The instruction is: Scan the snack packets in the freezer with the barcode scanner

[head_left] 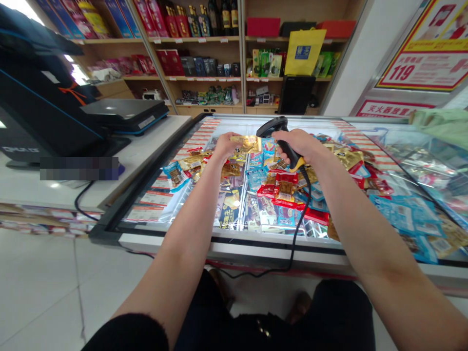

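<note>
My left hand point(227, 146) pinches a small gold snack packet point(250, 143) by its left end, above the glass top of a chest freezer point(146, 239). In my right hand point(297, 146) is a black and yellow barcode scanner point(272, 126), gripped round its handle. The scanner's head points left and sits just beside the packet's right end. From the handle a black cord point(309, 195) hangs down over the freezer's front edge. Beneath both hands lie heaped snack packets: red ones point(285, 185), blue ones point(176, 175) and more gold ones point(349, 160).
At left, a white counter point(146, 163) carries a black checkout terminal point(40, 92) and a flat scale point(126, 114). Shelves with boxes and bottles point(224, 17) stand behind the freezer, with a yellow bag point(303, 51) there. More blue packets point(398, 214) lie to the right.
</note>
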